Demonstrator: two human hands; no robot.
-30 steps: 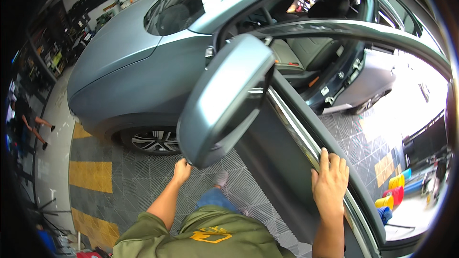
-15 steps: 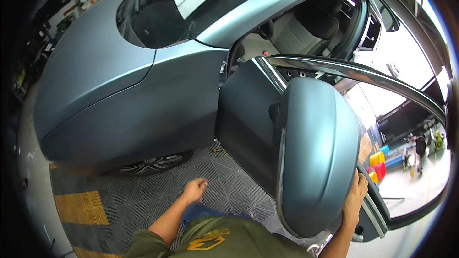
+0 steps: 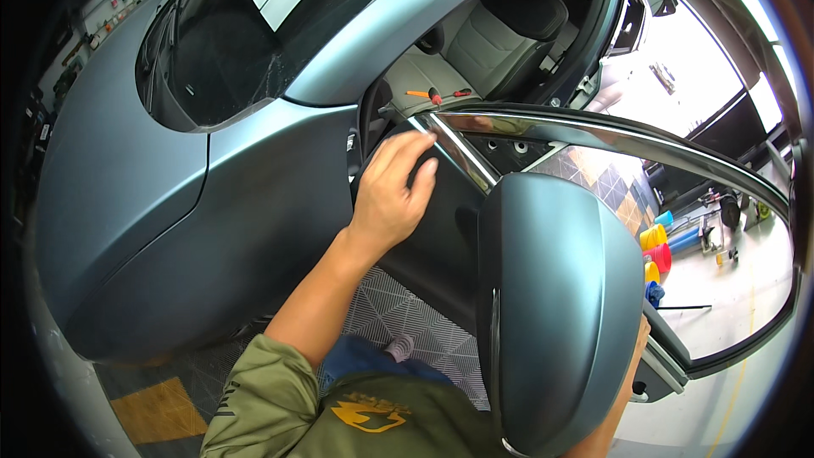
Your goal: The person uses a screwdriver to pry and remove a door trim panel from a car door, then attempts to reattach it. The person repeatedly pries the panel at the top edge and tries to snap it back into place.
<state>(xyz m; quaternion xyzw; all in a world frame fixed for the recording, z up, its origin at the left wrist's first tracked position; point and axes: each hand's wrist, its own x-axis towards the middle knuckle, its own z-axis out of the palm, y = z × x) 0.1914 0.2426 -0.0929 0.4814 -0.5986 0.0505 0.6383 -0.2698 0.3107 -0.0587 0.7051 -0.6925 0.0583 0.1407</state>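
Note:
I stand at the open front door (image 3: 441,246) of a matte blue-grey car (image 3: 170,220). My left hand (image 3: 392,195) reaches up to the door's front upper corner, fingers apart, fingertips touching the end of the chrome window trim (image 3: 462,153). The door's side mirror (image 3: 560,314) fills the lower right, close to the camera. It hides my right hand; only a sliver of that forearm (image 3: 626,382) shows along the mirror's right edge, by the door's top edge.
Through the door opening I see a light grey seat (image 3: 487,47) with an orange and a red tool (image 3: 432,95) on it. Coloured cylinders (image 3: 655,246) lie on the floor beyond the window glass. Grey grid tiles (image 3: 398,309) and a yellow patch (image 3: 161,407) lie underfoot.
My left hand has risen from low near the floor to the door's front corner. The view has closed in on the door, and the mirror now covers my right hand.

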